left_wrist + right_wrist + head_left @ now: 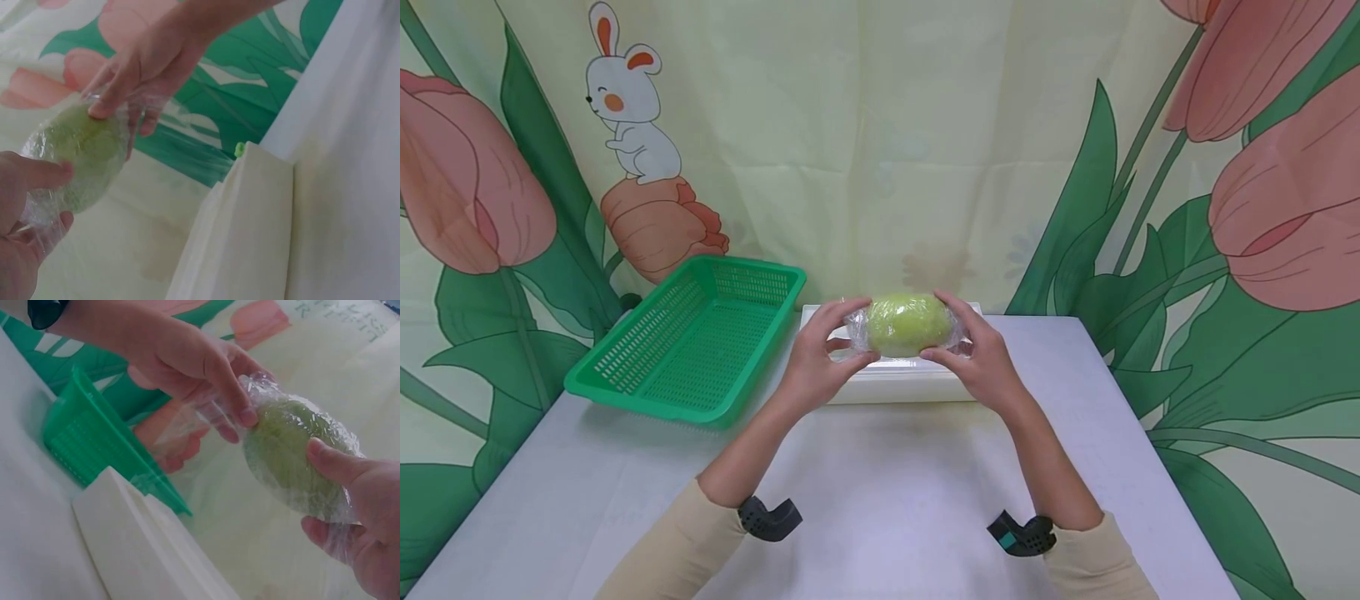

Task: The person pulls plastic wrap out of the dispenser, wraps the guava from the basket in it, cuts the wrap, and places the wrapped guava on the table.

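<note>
A smooth, pale green oval fruit (908, 326), covered in clear cling film (306, 412), is held up between both hands. My left hand (822, 354) grips its left end, thumb below and fingers above, bunching the film there. The right end is gripped by my right hand (981, 358) in the same way. In the left wrist view, the right thumb presses on the wrapped fruit (81, 153) and loose film trails from it toward the box. Behind and below the fruit stands a long white box (898, 385), partly hidden by the hands.
A green plastic basket (658, 407) with slatted sides stands at the left of the white-covered table (880, 492). A small bright green piece (240, 149) shows at the box's corner. Behind the table hangs a curtain (865, 150) printed with tulips and a rabbit.
</note>
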A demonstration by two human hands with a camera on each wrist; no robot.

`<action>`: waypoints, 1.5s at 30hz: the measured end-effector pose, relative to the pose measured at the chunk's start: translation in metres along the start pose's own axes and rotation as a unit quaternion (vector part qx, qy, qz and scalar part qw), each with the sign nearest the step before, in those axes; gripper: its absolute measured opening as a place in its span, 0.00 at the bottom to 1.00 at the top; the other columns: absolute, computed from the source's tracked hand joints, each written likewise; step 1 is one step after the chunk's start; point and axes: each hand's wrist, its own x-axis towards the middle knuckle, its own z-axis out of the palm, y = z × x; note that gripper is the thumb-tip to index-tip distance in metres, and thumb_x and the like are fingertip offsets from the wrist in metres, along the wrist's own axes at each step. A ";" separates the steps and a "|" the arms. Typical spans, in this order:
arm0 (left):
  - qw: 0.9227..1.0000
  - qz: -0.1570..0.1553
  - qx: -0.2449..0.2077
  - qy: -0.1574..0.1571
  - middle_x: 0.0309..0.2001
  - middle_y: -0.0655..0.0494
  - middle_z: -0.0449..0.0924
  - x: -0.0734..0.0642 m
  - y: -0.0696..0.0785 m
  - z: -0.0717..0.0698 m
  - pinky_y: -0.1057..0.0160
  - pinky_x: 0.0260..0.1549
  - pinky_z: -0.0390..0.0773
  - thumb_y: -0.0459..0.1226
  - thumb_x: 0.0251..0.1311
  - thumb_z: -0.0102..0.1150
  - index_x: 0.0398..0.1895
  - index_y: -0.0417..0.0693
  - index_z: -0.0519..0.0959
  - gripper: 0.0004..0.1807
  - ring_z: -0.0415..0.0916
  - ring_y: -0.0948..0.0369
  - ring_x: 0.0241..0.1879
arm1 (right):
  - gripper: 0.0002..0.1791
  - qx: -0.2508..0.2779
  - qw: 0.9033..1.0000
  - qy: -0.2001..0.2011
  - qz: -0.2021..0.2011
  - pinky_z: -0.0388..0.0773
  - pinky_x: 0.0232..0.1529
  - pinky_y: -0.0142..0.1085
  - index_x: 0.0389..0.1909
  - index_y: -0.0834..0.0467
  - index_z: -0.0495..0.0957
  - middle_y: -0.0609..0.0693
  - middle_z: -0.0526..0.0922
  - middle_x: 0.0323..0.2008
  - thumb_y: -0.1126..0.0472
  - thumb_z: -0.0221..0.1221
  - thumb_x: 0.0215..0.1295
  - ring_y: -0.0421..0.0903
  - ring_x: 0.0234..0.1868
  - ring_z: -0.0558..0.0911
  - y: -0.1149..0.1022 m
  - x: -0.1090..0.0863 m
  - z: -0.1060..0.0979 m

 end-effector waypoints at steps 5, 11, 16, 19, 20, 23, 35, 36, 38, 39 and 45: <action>1.000 0.014 0.007 0.004 0.54 0.51 0.73 -0.002 0.007 -0.002 0.58 0.43 0.85 0.29 0.45 0.74 0.63 0.54 0.72 0.39 0.77 0.53 0.56 | 0.45 -0.007 1.000 0.002 -0.003 0.79 0.55 0.51 0.71 0.41 0.59 0.50 0.68 0.67 0.57 0.71 0.53 0.51 0.61 0.73 -0.007 -0.002 -0.003; 0.999 0.025 0.022 0.008 0.54 0.51 0.73 -0.003 0.014 -0.004 0.60 0.43 0.85 0.29 0.45 0.74 0.64 0.55 0.71 0.39 0.77 0.54 0.56 | 0.46 -0.009 1.000 0.003 -0.009 0.79 0.55 0.51 0.72 0.41 0.59 0.50 0.68 0.67 0.58 0.71 0.53 0.52 0.62 0.73 -0.017 -0.004 -0.006; 0.999 0.035 0.022 0.010 0.55 0.52 0.72 -0.005 0.019 -0.006 0.63 0.43 0.84 0.29 0.45 0.74 0.64 0.55 0.71 0.39 0.77 0.56 0.56 | 0.46 -0.002 1.000 0.006 -0.012 0.78 0.56 0.51 0.71 0.40 0.60 0.50 0.68 0.66 0.60 0.71 0.53 0.52 0.61 0.73 -0.023 -0.007 -0.008; 0.999 0.043 0.018 0.010 0.55 0.53 0.72 -0.006 0.022 -0.007 0.60 0.43 0.85 0.29 0.45 0.74 0.64 0.55 0.72 0.39 0.76 0.57 0.56 | 0.46 -0.001 1.000 0.008 -0.015 0.78 0.57 0.51 0.71 0.39 0.60 0.50 0.68 0.66 0.61 0.71 0.52 0.51 0.61 0.73 -0.026 -0.008 -0.009; 0.999 0.046 0.017 0.010 0.55 0.53 0.73 -0.006 0.023 -0.008 0.60 0.43 0.85 0.29 0.45 0.74 0.64 0.55 0.72 0.39 0.76 0.57 0.56 | 0.46 -0.002 1.000 0.009 -0.016 0.78 0.57 0.51 0.71 0.39 0.60 0.50 0.68 0.66 0.61 0.71 0.52 0.51 0.61 0.73 -0.027 -0.008 -0.010; 0.999 0.050 0.013 0.011 0.55 0.53 0.73 -0.007 0.025 -0.009 0.61 0.43 0.85 0.29 0.45 0.74 0.64 0.55 0.72 0.39 0.76 0.57 0.56 | 0.46 -0.006 1.000 0.009 -0.019 0.78 0.57 0.51 0.71 0.39 0.60 0.50 0.68 0.66 0.61 0.71 0.53 0.51 0.62 0.73 -0.029 -0.010 -0.011; 0.998 0.060 0.019 0.014 0.56 0.54 0.73 -0.011 0.037 -0.012 0.64 0.43 0.84 0.32 0.44 0.75 0.63 0.55 0.72 0.38 0.75 0.58 0.56 | 0.46 -0.018 0.999 0.015 -0.035 0.78 0.56 0.52 0.71 0.39 0.60 0.50 0.69 0.66 0.60 0.71 0.53 0.51 0.61 0.74 -0.039 -0.015 -0.015; 0.998 0.061 0.019 0.015 0.56 0.54 0.73 -0.012 0.038 -0.013 0.63 0.42 0.84 0.31 0.44 0.75 0.63 0.55 0.72 0.39 0.75 0.58 0.56 | 0.46 -0.018 0.999 0.015 -0.036 0.78 0.56 0.53 0.71 0.39 0.60 0.50 0.69 0.66 0.60 0.71 0.53 0.51 0.61 0.74 -0.040 -0.015 -0.015; 0.998 0.065 0.019 0.015 0.56 0.54 0.73 -0.012 0.039 -0.013 0.62 0.42 0.85 0.31 0.44 0.76 0.63 0.55 0.73 0.39 0.75 0.59 0.56 | 0.46 -0.019 0.999 0.014 -0.038 0.77 0.55 0.53 0.71 0.39 0.60 0.51 0.69 0.66 0.60 0.71 0.53 0.51 0.61 0.74 -0.041 -0.016 -0.016; 0.997 0.067 0.020 0.015 0.56 0.54 0.73 -0.013 0.040 -0.014 0.61 0.42 0.85 0.31 0.44 0.76 0.63 0.55 0.73 0.39 0.75 0.59 0.56 | 0.46 -0.021 0.999 0.014 -0.039 0.77 0.55 0.53 0.71 0.39 0.60 0.51 0.69 0.66 0.60 0.71 0.53 0.51 0.61 0.74 -0.042 -0.016 -0.016; 0.996 0.079 0.028 0.014 0.55 0.54 0.73 -0.014 0.045 -0.016 0.65 0.42 0.84 0.32 0.43 0.76 0.63 0.54 0.73 0.39 0.75 0.59 0.56 | 0.47 -0.022 0.998 0.016 -0.050 0.79 0.54 0.53 0.71 0.40 0.60 0.51 0.70 0.65 0.62 0.71 0.52 0.51 0.59 0.74 -0.047 -0.018 -0.018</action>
